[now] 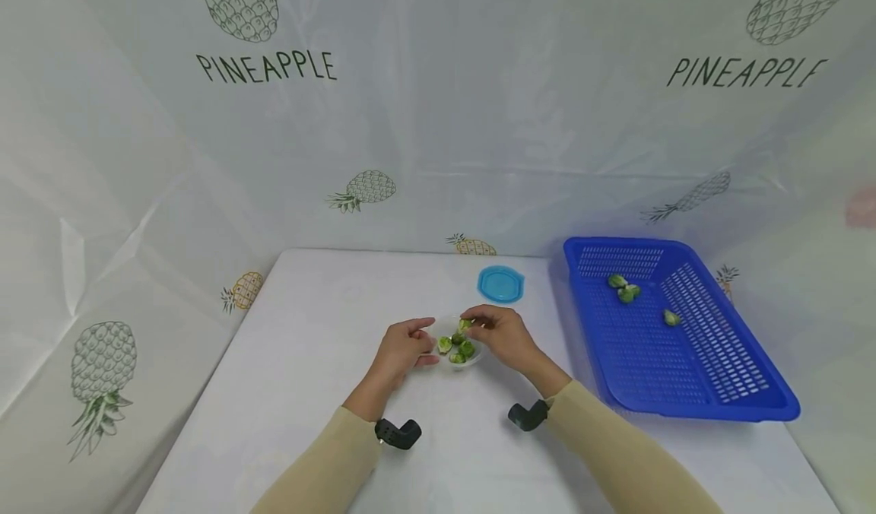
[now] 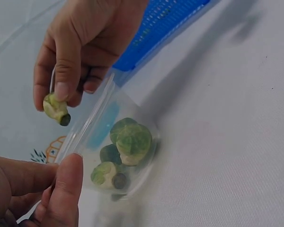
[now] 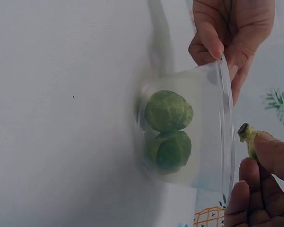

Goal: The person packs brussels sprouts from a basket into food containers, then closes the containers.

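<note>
A clear plastic bowl (image 3: 206, 165) stands on the white table, with several Brussels sprouts (image 3: 168, 111) inside. My left hand (image 1: 404, 347) grips the rim on its left side, the thumb and fingers pinching the edge in the left wrist view. On the other side, my right hand (image 1: 503, 335) holds one Brussels sprout (image 2: 56, 109) between thumb and fingers. This sprout hangs at the bowl's mouth, its cut stem pointing away from the fingertips and not touching the rim in the right wrist view.
A blue lid (image 1: 501, 283) lies behind the bowl. To the right stands a blue perforated basket (image 1: 657, 377) with several loose Brussels sprouts (image 1: 626, 293) in it. A pineapple-printed sheet (image 1: 479, 118) hangs behind the white table (image 1: 308, 309).
</note>
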